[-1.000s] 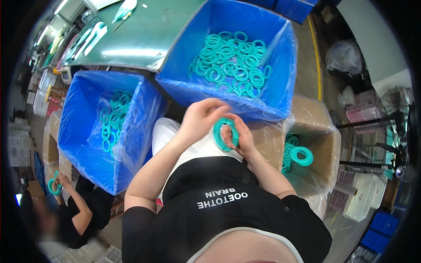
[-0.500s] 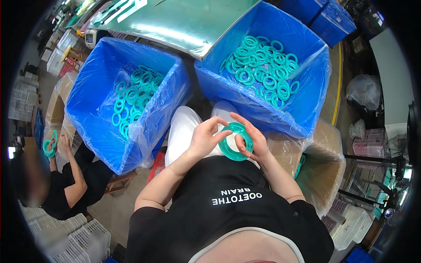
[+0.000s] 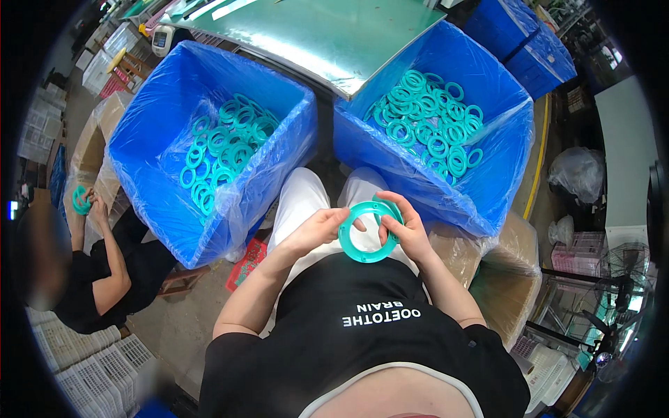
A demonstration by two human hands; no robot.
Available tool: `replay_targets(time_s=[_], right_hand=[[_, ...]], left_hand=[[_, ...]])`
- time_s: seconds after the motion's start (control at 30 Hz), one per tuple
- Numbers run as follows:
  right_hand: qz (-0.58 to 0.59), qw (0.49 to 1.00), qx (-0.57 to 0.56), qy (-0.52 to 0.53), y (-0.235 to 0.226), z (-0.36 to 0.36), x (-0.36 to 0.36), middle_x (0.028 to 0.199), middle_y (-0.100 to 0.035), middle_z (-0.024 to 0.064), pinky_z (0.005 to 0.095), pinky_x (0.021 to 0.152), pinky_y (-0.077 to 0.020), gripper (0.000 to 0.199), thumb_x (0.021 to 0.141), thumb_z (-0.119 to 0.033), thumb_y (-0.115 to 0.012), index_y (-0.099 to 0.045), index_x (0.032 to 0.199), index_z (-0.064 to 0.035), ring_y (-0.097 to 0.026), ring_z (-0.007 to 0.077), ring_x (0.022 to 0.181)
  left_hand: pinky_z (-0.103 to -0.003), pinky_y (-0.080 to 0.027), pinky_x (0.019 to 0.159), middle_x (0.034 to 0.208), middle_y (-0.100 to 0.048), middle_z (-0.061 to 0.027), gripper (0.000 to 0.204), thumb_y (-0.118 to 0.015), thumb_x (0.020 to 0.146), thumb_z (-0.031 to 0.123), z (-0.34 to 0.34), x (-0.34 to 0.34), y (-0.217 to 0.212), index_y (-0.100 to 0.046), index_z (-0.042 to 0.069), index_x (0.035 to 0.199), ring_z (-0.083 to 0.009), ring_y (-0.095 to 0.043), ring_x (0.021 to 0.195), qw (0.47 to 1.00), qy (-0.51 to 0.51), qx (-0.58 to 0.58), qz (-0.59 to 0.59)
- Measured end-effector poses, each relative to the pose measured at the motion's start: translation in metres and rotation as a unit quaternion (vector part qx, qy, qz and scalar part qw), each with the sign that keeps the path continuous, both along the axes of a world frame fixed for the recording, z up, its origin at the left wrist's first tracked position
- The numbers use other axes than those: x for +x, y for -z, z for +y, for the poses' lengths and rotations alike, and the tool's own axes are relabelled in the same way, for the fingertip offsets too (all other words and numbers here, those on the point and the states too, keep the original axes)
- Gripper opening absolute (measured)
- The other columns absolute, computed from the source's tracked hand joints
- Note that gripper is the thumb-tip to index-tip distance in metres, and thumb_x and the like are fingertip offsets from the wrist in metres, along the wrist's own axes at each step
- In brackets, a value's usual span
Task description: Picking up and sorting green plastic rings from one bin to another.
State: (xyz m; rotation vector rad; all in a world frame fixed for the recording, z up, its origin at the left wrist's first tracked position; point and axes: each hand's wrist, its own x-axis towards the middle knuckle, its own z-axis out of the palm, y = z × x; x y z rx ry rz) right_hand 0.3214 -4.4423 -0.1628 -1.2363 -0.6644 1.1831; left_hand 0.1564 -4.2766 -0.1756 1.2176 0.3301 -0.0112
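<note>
A teal plastic ring (image 3: 367,231) is held flat over my lap by both hands. My left hand (image 3: 319,228) grips its left edge, with a fingertip inside the hole. My right hand (image 3: 406,228) pinches its right edge, thumb on the rim. Ahead on the left stands a blue bin (image 3: 162,197) lined with clear plastic and holding several teal rings (image 3: 224,150). Ahead on the right a second blue lined bin (image 3: 496,182) holds many more teal rings (image 3: 431,122).
A green tabletop (image 3: 327,38) lies beyond the bins. Cardboard boxes (image 3: 507,292) stand at my right. At far left another person (image 3: 104,261) in black holds a teal ring (image 3: 81,200). White crates (image 3: 90,369) are stacked at lower left.
The view has swung so the bins sit higher and more centred. The ring has turned flatter between my hands, and stays held over my lap.
</note>
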Motion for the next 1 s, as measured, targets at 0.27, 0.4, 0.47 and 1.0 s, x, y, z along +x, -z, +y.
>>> replay_targets(time_s=[0.27, 0.4, 0.47, 1.0], right_hand=[[-0.040, 0.998, -0.005, -0.041, -0.012, 0.009, -0.008, 0.071, -0.056, 0.0017, 0.0208, 0.057, -0.0417, 0.043, 0.091, -0.011, -0.055, -0.042, 0.132, -0.0054, -0.056, 0.0082, 0.061], [-0.006, 1.000, -0.001, -0.007, -0.008, 0.009, -0.013, 0.071, -0.055, 0.0003, 0.0204, 0.058, -0.0409, 0.048, 0.090, -0.010, -0.057, -0.041, 0.135, -0.0060, -0.054, 0.0073, 0.062], [0.038, 0.999, 0.005, 0.006, -0.006, 0.008, -0.014, 0.071, -0.055, 0.0003, 0.0205, 0.058, -0.0406, 0.050, 0.089, -0.009, -0.057, -0.040, 0.136, -0.0060, -0.053, 0.0072, 0.062], [0.325, 0.912, 0.239, 0.074, -0.009, -0.002, 0.000, 0.052, -0.037, -0.0046, 0.0225, 0.044, -0.0238, 0.054, 0.099, -0.023, -0.043, -0.019, 0.147, -0.0123, -0.029, 0.0044, 0.042]], left_hand=[[-0.024, -0.044, 0.064, 0.077, -0.059, 0.0042, 0.027, -0.052, 0.096, 0.029, -0.005, -0.008, 0.009, -0.061, 0.005, 0.089, -0.0058, -0.054, 0.065, 0.999, -0.023, 0.042, -0.008], [-0.028, -0.045, 0.059, 0.070, -0.059, 0.0004, 0.018, -0.058, 0.092, 0.022, -0.013, -0.005, 0.012, -0.060, 0.004, 0.087, -0.0120, -0.056, 0.060, 0.977, -0.111, 0.183, -0.021], [-0.031, -0.044, 0.055, 0.064, -0.056, -0.0066, 0.016, -0.058, 0.090, 0.019, -0.015, -0.005, -0.009, -0.058, 0.003, 0.085, -0.0198, -0.055, 0.057, 0.874, -0.117, 0.472, 0.010], [-0.018, -0.038, 0.064, 0.087, -0.055, -0.0003, 0.018, -0.046, 0.097, 0.014, -0.034, 0.006, 0.007, -0.057, 0.004, 0.108, -0.0069, -0.047, 0.075, 0.964, -0.102, -0.245, 0.001]])
